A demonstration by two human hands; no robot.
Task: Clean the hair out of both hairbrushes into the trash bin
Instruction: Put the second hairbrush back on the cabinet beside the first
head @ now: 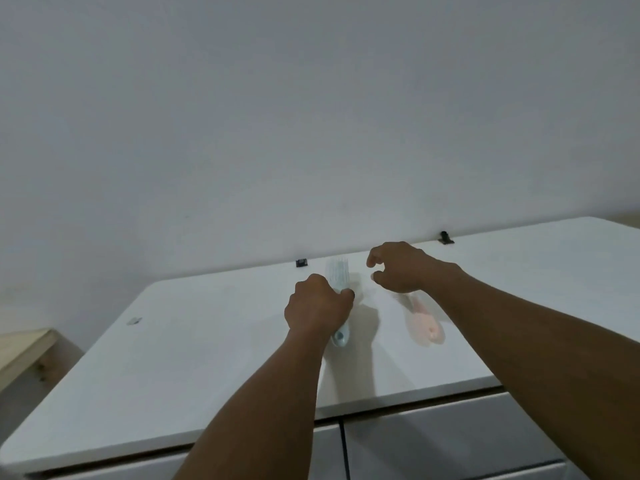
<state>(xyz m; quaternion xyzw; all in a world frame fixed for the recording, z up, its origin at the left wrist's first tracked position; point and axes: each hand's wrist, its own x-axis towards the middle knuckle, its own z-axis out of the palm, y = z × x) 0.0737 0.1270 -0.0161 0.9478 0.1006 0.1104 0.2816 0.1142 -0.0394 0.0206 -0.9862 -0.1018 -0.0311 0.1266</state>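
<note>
A pale blue hairbrush lies on the white cabinet top, bristle head toward the wall. My left hand is closed around its handle, whose end sticks out below my wrist. A pink hairbrush lies to the right, blurred, partly under my right hand. That hand hovers with fingers curled and apart, holding nothing, just right of the blue brush's head. No trash bin is in view.
The cabinet stands against a plain white wall, with two small black clips at its back edge. Drawer fronts show below the front edge. A wooden surface sits lower at the left.
</note>
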